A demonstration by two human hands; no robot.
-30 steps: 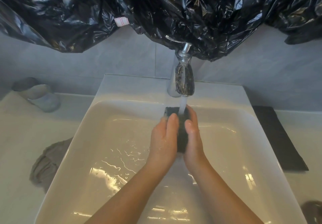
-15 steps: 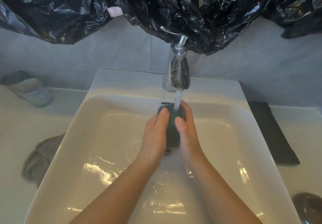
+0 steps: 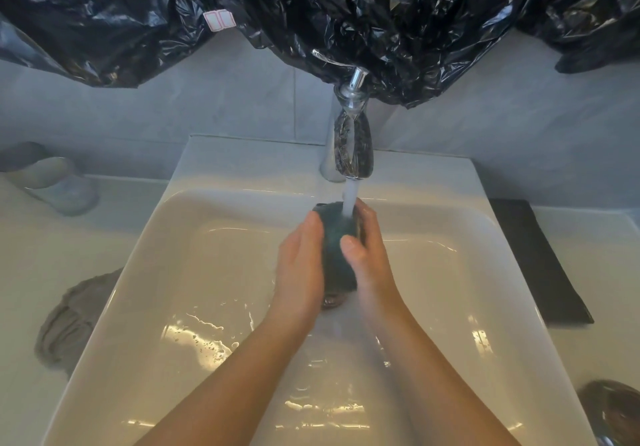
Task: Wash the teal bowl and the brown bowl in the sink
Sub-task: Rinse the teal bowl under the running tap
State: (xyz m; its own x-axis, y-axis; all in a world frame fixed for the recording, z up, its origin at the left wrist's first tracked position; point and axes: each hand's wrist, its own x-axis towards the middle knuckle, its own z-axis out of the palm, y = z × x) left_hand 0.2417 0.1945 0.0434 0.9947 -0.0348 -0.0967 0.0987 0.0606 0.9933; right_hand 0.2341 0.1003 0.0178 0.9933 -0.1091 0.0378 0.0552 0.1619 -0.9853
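The teal bowl [image 3: 337,251] stands on edge between my two palms, under the running water from the chrome tap [image 3: 353,140], over the back middle of the white sink [image 3: 194,272]. My left hand [image 3: 301,265] presses its left side. On its right side lies my right hand [image 3: 369,251], thumb across the bowl's face. Most of the bowl is hidden by my hands. A dark brown bowl [image 3: 613,407] sits on the counter at the lower right edge, partly cut off.
A grey cloth [image 3: 72,321] lies on the counter left of the sink. A black mat [image 3: 533,258] lies right of it. A pale cup [image 3: 52,182] lies tipped at the back left. Black plastic sheeting [image 3: 346,12] hangs over the wall above the tap.
Both hands stay on the bowl under the stream. My right thumb has slid further over the bowl's face, and the view has shifted slightly.
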